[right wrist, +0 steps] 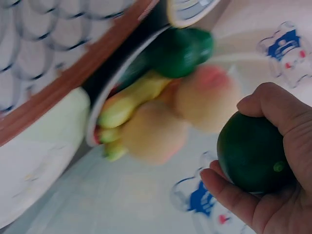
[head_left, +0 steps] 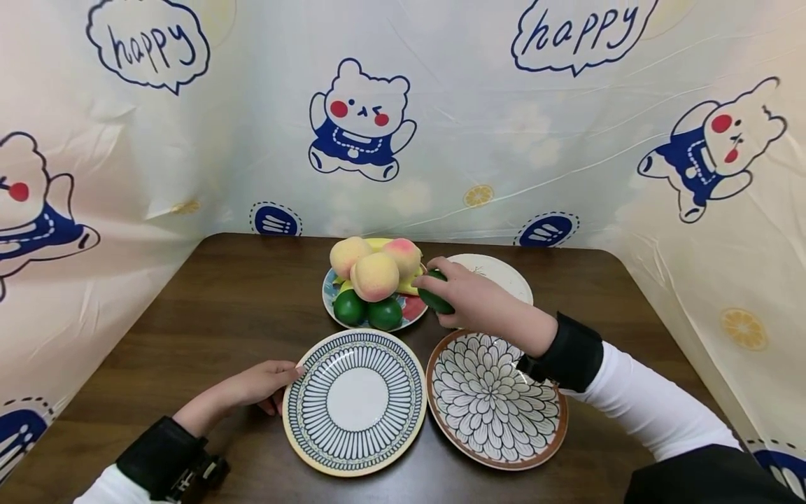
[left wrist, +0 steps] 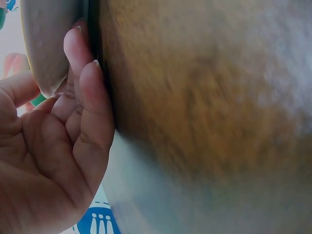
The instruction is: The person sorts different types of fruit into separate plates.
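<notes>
A person's right hand (head_left: 469,297) holds a dark green fruit (head_left: 436,292) above a brown wood-grain counter (head_left: 252,301), thumb and fingers curled around its sides, beside a fruit-laden plate (head_left: 412,309) and near the left edge of a white plate (head_left: 506,273). At left, the left hand (head_left: 267,381) pinches the rim of a blue-patterned plate (head_left: 359,399), its thumb over the edge and its other fingers below; the left wrist view shows the edge between them. Just beside that dish, to its right, lies a brown-rimmed plate (head_left: 494,399) with a petal design, partly under the outstretched right forearm. The fruit-laden plate, behind the blue-patterned plate, carries 3 peaches (head_left: 376,276) stacked over yellow bananas (head_left: 411,283), with 2 more green fruits (head_left: 384,313) at the near side. Black bands (head_left: 573,350) circle both wrists over white sleeves (head_left: 655,399). Behind the counter hangs a pale cloth (head_left: 453,126) printed with blue-outlined bears (head_left: 359,129) and the word "happy" in 2 speech bubbles (head_left: 151,45).
</notes>
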{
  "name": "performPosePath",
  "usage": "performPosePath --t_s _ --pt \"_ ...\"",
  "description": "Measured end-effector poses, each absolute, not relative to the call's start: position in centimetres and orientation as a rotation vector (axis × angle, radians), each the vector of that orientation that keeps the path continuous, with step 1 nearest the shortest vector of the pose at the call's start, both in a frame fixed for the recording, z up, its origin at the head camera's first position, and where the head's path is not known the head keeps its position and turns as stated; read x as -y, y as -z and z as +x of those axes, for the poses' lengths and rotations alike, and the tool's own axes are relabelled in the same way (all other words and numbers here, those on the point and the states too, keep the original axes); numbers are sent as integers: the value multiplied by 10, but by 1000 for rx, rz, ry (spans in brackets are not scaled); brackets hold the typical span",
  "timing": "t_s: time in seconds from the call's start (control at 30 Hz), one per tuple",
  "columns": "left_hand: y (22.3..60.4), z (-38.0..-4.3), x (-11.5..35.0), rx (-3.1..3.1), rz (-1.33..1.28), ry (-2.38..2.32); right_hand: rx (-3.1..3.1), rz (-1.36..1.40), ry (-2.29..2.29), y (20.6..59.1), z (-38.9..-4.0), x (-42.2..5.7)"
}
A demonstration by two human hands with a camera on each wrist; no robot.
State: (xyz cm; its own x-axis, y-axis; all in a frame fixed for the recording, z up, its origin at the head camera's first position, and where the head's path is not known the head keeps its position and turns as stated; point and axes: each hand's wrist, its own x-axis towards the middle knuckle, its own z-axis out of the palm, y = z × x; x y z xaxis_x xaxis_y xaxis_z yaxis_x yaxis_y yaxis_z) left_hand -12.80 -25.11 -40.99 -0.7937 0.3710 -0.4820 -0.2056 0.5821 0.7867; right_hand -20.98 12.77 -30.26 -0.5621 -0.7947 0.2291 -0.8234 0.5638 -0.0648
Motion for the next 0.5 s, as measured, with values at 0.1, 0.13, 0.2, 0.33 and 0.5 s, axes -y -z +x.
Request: performPosePath --t_s 0.1,0.13,0.2,0.33,0.5 --pt "412 -128 251 -2189 128 -1192 2501 1452 -236 301 -198 -118" --pt "412 -128 251 -2191 121 -1191 2476 1478 -227 300 -194 -114" --pt "412 -127 250 -2196 119 -1189 2460 1531 -206 300 -186 -106" --pt "411 -127 250 -2204 116 -1184 2537 1654 -63 306 -170 -86" --pt "409 -127 251 -2194 126 -1183 2608 1809 199 323 -155 -60"
